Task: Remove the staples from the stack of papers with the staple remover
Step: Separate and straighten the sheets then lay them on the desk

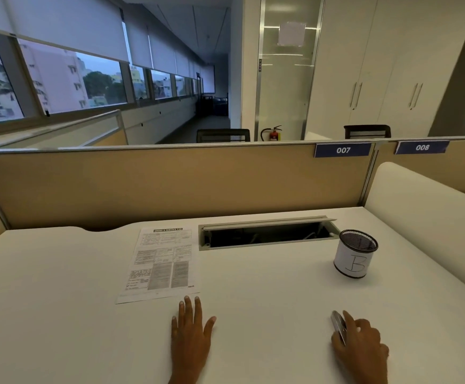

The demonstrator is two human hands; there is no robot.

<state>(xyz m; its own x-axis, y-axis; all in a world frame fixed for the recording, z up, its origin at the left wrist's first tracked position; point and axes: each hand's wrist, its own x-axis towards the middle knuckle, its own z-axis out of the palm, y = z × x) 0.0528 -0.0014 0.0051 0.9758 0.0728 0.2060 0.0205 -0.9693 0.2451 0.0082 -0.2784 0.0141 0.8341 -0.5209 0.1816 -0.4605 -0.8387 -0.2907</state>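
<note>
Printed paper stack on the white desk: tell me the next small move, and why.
Probably slide the left hand forward onto the printed paper stack to pin it. The hand lies flat just short of its near edge, while the right hand already holds the shiny metal staple remover.

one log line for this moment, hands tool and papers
left hand: flat on desk, just short of papers | right hand: holding staple remover | staple removal: not started

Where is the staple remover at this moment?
In the head view, the staple remover is low on the right, on the white desk, under the fingers of the right hand, nearer than the mesh cup marked B.
</note>
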